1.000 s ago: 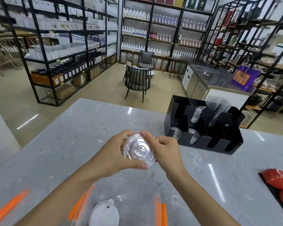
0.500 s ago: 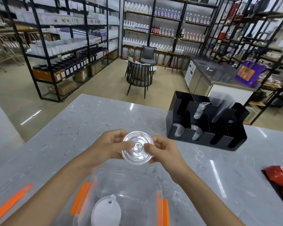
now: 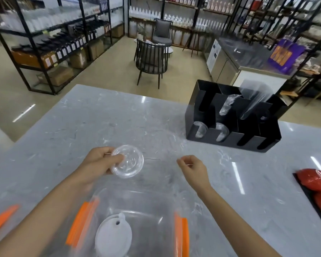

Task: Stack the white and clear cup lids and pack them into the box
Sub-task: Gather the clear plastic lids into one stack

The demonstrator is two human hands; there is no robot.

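Observation:
My left hand (image 3: 98, 163) holds a clear cup lid (image 3: 128, 162) by its left edge, thumb on top, just above the marble counter. My right hand (image 3: 192, 168) hangs apart to the right of the lid, its fingers loosely curled and holding nothing. Below both hands stands a clear plastic box (image 3: 154, 203) with orange clips. Inside it lies a stack of white cup lids (image 3: 113, 236).
A black cup and lid organiser (image 3: 235, 138) with clear cups and lids stands at the back right of the grey marble counter (image 3: 82, 127). Red bowls (image 3: 315, 179) sit on a dark tray at the right edge. An orange clip (image 3: 2, 218) lies at the left.
My right hand has let go of the clear lid and drawn away to the right. The left hand now holds the lid alone, slightly lower and further left.

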